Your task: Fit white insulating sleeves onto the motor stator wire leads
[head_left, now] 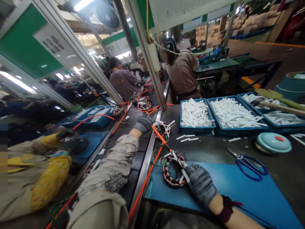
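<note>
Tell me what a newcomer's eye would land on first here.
Probably the blue trays heaped with short white pieces, lined up at the right beyond the scissors. The bright orange cable beside the metal rail would likely come next. Then, nearest the viewer, the gloved right hand at the edge of a wired ring on the blue sheet.

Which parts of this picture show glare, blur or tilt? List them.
Head view: the ceiling light glares white; head view: the fan looks hazy, and the far-left background is dim and smeared; head view: the metal post slants, so the frame looks tilted; head view: the right hand and scissors look clearer.
</note>
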Demonstrator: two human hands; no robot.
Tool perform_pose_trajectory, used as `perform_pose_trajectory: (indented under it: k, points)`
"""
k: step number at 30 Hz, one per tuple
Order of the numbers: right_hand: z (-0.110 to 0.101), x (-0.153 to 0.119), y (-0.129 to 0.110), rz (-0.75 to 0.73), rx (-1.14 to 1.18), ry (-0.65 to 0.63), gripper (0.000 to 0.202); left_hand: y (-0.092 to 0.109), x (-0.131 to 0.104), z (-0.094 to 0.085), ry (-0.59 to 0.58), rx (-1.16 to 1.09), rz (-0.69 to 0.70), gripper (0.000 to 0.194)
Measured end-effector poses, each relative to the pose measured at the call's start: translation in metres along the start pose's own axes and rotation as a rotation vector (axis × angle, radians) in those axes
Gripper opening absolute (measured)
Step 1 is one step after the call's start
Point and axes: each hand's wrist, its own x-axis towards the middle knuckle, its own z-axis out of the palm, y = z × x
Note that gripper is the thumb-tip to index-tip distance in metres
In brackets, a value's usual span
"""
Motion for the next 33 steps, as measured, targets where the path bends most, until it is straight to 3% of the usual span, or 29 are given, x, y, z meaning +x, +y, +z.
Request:
perform_pose_trajectory:
  k: [3, 5, 8, 9, 11, 12, 15, 18, 20, 23, 26, 27, 31, 33]
  points:
    - [-0.008, -0.005, 0.007, -0.1, -0.065, -0.013, 0.031, 0.003, -0.031, -0.027, 0.072, 0.02, -0.077, 0.032]
    - [-0.014, -0.015, 0.01, -0.095, -0.052, -0.05, 0.03, 0.014, -0.068, -0.046, 0.175, 0.033, -0.119, 0.038]
    - [-0.024, -0.035, 0.011, -0.099, -0.072, -0.081, 0.032, 0.033, -0.132, -0.072, 0.577, 0.077, -0.13, 0.029]
    - [-0.027, -0.041, 0.009, -0.11, -0.085, -0.088, 0.033, 0.037, -0.148, -0.077, 0.64, 0.084, -0.161, 0.026]
    - [-0.035, -0.047, 0.004, -0.116, -0.087, -0.115, 0.036, 0.039, -0.165, -0.078, 0.522, 0.043, -0.257, 0.026]
    - [-0.038, -0.048, 0.0, -0.107, -0.07, -0.135, 0.037, 0.037, -0.165, -0.072, 0.382, -0.006, -0.302, 0.028]
    - [-0.045, -0.047, -0.011, -0.053, 0.028, -0.179, 0.035, 0.032, -0.151, -0.032, -0.083, -0.279, -0.355, 0.028]
    - [-0.056, -0.044, -0.016, -0.009, 0.14, -0.211, 0.036, 0.038, -0.149, 0.004, -0.336, -0.474, -0.362, 0.029]
    - [-0.068, -0.04, -0.011, 0.035, 0.252, -0.266, 0.04, 0.045, -0.156, 0.009, -0.348, -0.557, -0.34, 0.035]
    - [-0.082, -0.023, 0.009, 0.236, 0.405, -0.213, 0.038, 0.057, -0.165, -0.009, -0.245, -0.787, -0.231, 0.043]
    - [-0.077, 0.008, 0.034, 0.402, 0.408, -0.091, 0.041, 0.074, -0.154, -0.027, -0.165, -0.893, -0.1, 0.039]
    - [-0.072, 0.019, 0.041, 0.435, 0.425, -0.104, 0.043, 0.082, -0.147, -0.03, -0.171, -0.894, -0.065, 0.038]
    - [-0.053, 0.046, 0.045, 0.398, 0.585, -0.336, 0.047, 0.116, -0.114, -0.032, -0.27, -0.864, -0.001, 0.035]
    - [-0.054, 0.046, 0.038, 0.367, 0.558, -0.316, 0.049, 0.131, -0.107, -0.038, -0.271, -0.758, -0.054, 0.035]
